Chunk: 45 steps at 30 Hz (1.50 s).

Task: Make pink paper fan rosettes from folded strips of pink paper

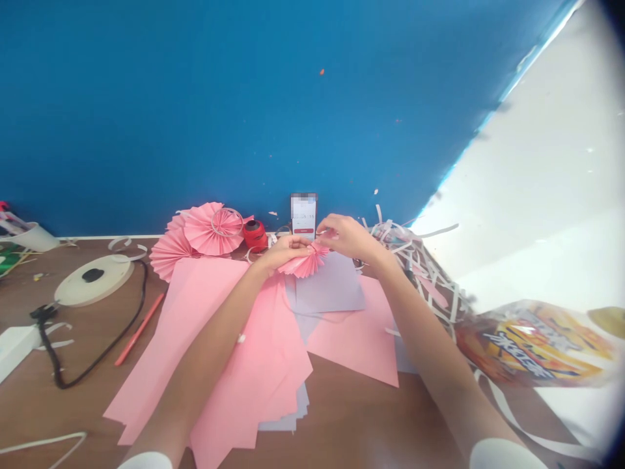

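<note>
A pleated pink paper fan (pixel 303 266) is spread between my two hands, over the sheets of paper. My left hand (pixel 286 253) grips its left side, fingers closed on the folds. At the upper right edge of the fan, my right hand (pixel 344 234) is bent with thumb and fingers pinched together on the pleats; the exact contact is partly hidden. Below lie pink sheets (pixel 244 365) and a lilac sheet (pixel 332 290). Finished-looking pink pleated rosettes (pixel 213 228) stand against the wall to the left, with a roll of tape (pixel 227 222) in front of them.
A phone (pixel 303 215) leans upright at the wall beside a red spool-like object (pixel 254 234). Left are a white disc with a black cable (pixel 92 280), a red pen (pixel 140 329) and a cup (pixel 39 237). Paper strips (pixel 430 267) and a snack bag (pixel 537 342) lie right.
</note>
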Tool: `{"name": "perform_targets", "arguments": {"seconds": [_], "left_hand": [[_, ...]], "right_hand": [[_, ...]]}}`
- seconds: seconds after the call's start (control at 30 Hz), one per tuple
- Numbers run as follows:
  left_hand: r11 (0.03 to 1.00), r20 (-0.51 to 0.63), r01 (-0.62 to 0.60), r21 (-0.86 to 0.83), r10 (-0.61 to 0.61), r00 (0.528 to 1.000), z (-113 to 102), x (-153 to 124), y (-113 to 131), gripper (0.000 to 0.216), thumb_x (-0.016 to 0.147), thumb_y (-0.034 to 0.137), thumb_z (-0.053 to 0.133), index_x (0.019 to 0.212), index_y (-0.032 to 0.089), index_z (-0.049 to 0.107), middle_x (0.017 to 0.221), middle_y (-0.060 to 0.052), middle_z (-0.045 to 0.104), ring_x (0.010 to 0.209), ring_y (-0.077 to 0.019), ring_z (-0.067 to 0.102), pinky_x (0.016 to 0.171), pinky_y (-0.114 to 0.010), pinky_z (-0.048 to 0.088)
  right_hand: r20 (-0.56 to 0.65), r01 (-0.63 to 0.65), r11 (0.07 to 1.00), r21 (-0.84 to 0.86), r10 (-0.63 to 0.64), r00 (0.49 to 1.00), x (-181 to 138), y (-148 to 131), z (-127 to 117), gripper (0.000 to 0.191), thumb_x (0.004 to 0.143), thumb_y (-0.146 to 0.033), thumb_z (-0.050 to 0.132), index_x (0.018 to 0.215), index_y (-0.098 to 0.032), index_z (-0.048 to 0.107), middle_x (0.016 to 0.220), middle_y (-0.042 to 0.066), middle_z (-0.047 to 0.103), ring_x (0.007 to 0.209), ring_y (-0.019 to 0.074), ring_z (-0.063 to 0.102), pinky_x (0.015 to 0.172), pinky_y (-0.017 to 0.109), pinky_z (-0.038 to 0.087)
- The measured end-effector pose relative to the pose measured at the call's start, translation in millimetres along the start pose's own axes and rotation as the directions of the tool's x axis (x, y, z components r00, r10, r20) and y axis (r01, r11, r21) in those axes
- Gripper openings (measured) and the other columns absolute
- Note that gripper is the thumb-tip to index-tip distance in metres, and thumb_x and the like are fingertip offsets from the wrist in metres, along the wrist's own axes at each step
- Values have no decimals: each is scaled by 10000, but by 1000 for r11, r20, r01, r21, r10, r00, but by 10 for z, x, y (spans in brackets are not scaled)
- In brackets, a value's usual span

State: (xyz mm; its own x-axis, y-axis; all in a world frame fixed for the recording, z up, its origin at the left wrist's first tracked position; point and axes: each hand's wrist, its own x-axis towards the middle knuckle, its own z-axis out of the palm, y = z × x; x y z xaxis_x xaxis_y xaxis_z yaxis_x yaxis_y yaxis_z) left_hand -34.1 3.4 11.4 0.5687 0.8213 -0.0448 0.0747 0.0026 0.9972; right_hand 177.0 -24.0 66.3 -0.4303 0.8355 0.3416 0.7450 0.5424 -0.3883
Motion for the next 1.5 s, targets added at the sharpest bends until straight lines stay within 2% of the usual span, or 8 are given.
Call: {"name": "perform_targets", "arguments": {"seconds": [0.13,0.3,0.4,0.7,0.93,1.5], "left_hand": [[1000,29,-18,5,18,999,14,-7,-25,392,704,375,749,1001,135,659,903,-66,656,813,-135,598,724,-248,418],[999,84,-44,-1,44,996,49,-8,-53,365,714,368,744,985,138,662,888,-55,654,799,-125,593,733,-247,409],[998,83,-47,-38,50,995,59,-8,-71,355,708,356,750,973,136,663,899,-54,652,800,-123,590,741,-248,405],[979,99,-26,-202,47,994,55,54,-257,349,705,314,759,993,145,656,956,-60,658,871,-128,593,814,-253,401],[975,109,-19,-222,45,993,70,85,-302,368,696,324,764,1001,142,667,974,-69,664,898,-146,598,845,-267,398],[978,129,-52,-203,79,988,85,52,-266,384,729,342,742,1047,146,654,1020,-74,650,894,-138,585,831,-263,392]], "right_hand": [[135,-19,998,-54,27,990,-18,23,24,229,798,-351,614,947,-181,651,967,71,653,819,177,568,674,249,363],[281,-2,1000,-14,6,960,-42,8,-35,203,828,-371,577,926,-220,672,920,45,684,771,165,576,640,245,348],[325,2,1000,1,-2,946,-47,-22,-78,220,860,-386,531,887,-236,690,864,27,696,744,161,575,628,248,333],[301,38,997,-62,-17,953,-46,-39,-57,251,898,-353,479,910,-239,702,813,22,694,656,134,536,587,255,279],[312,79,973,-215,-8,950,-37,-42,-25,281,907,-286,408,780,-199,643,742,44,653,622,134,502,573,265,225],[307,38,956,-291,55,950,-33,-64,-32,287,938,-296,359,866,-197,618,872,71,669,682,151,530,578,262,220]]}}
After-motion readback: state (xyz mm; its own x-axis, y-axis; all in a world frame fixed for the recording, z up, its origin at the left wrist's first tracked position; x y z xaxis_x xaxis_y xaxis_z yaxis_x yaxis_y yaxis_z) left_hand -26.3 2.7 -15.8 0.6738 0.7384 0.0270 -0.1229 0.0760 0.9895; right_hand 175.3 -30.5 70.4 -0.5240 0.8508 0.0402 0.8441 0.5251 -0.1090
